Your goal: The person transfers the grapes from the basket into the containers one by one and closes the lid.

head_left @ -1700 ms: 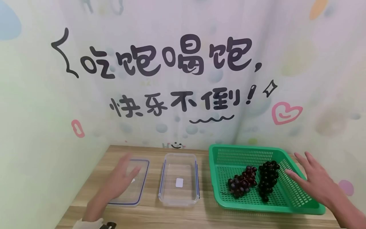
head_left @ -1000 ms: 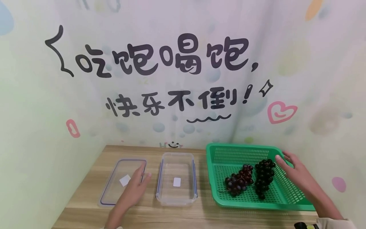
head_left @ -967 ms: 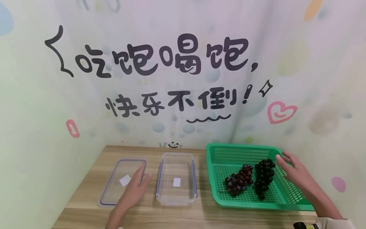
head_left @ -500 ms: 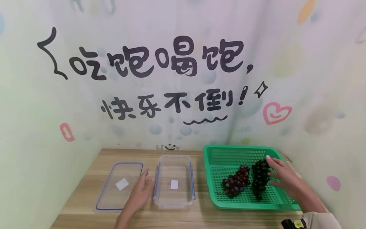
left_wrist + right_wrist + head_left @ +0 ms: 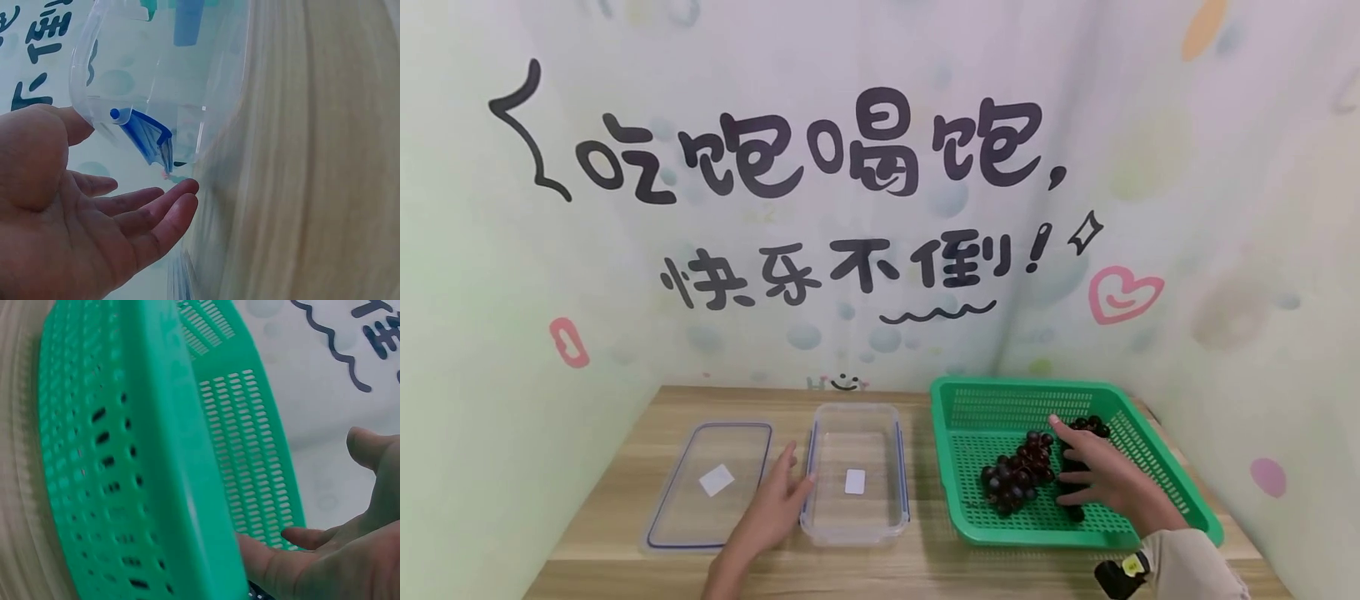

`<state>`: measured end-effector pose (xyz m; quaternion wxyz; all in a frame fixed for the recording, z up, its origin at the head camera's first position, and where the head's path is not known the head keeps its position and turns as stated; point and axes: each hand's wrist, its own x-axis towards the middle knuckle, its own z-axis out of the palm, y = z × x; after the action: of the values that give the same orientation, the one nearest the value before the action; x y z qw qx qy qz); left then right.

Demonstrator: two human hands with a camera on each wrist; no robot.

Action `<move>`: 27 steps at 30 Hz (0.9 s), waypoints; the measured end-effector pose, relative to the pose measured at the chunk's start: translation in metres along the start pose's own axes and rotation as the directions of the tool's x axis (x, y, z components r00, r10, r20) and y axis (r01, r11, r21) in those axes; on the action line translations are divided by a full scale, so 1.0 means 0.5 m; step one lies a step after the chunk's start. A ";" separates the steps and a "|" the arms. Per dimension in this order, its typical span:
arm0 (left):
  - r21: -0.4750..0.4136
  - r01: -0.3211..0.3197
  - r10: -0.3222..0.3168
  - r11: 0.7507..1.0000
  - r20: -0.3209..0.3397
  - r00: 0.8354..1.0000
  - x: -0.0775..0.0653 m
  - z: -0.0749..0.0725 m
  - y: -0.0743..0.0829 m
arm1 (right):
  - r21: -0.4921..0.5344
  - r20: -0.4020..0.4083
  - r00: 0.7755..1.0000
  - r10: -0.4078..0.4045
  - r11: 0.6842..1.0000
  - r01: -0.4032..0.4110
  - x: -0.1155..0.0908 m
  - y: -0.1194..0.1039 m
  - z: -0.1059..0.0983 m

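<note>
My left hand [image 5: 775,502] is at the left side of a clear plastic food container [image 5: 854,527], fingers relaxed and thumb at its rim. In the left wrist view the palm faces the container's blue side clip [image 5: 147,139]. My right hand [image 5: 1105,473] reaches over a green basket [image 5: 946,467] with fingers spread above the dark bunch of grapes [image 5: 1092,426], hiding much of it. A redder bunch of grapes [image 5: 1018,477] lies just left of those fingers. In the right wrist view the basket wall mostly hides the grapes below the right hand [image 5: 337,544].
A clear lid [image 5: 681,500] with a blue seal and a white label lies on the wooden table [image 5: 617,508] left of the container. A printed curtain [image 5: 865,50] hangs behind the table. The basket's raised walls surround the grapes.
My right hand has moved left from beyond the basket's right rim to over the dark grapes. My left hand has shifted right from above the lid to the container's side.
</note>
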<state>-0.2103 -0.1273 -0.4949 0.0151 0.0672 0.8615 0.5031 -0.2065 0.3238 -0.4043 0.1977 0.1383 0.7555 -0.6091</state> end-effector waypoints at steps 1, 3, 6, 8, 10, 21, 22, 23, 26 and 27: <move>0.005 0.003 -0.003 1.000 0.007 1.000 0.000 0.001 0.000 | 0.006 -0.001 1.000 0.002 1.000 -0.002 0.004 0.002 0.004; 0.023 0.001 -0.001 1.000 0.016 1.000 -0.001 0.002 0.001 | 0.022 0.000 1.000 0.007 1.000 -0.007 0.011 0.005 0.014; 0.037 -0.007 0.006 0.999 0.025 1.000 -0.004 0.003 0.002 | 0.047 -0.011 1.000 0.010 0.999 -0.009 0.021 0.012 0.027; 0.042 -0.021 0.020 0.999 0.031 0.999 -0.004 0.003 0.003 | 0.066 -0.010 1.000 0.028 0.997 -0.027 0.028 0.014 0.033; 0.031 -0.023 0.022 0.999 0.037 0.999 -0.005 0.003 0.005 | 0.082 -0.010 0.999 0.054 0.995 -0.053 0.035 0.015 0.037; 0.023 0.006 -0.008 1.000 0.074 0.997 -0.007 0.002 0.010 | 0.110 -0.026 0.992 0.127 0.986 -0.123 0.070 0.018 0.054; 0.019 0.004 -0.006 1.000 0.074 0.997 -0.008 0.002 0.010 | 0.111 -0.029 0.992 0.124 0.986 -0.120 0.072 0.020 0.056; 0.010 0.000 -0.001 1.000 0.075 0.997 -0.008 0.001 0.010 | 0.115 -0.031 0.992 0.121 0.986 -0.117 0.075 0.021 0.058; -0.009 -0.016 0.017 1.000 0.081 0.997 -0.008 0.001 0.009 | 0.110 -0.042 0.991 0.125 0.987 -0.120 0.080 0.025 0.065; -0.016 -0.021 0.022 1.000 0.084 0.996 -0.008 0.001 0.009 | 0.107 -0.047 0.991 0.125 0.987 -0.120 0.082 0.025 0.068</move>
<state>-0.2058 -0.1251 -0.4913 0.0467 0.0974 0.8555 0.5064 -0.2327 0.2922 -0.4406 0.2069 0.2109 0.7179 -0.6303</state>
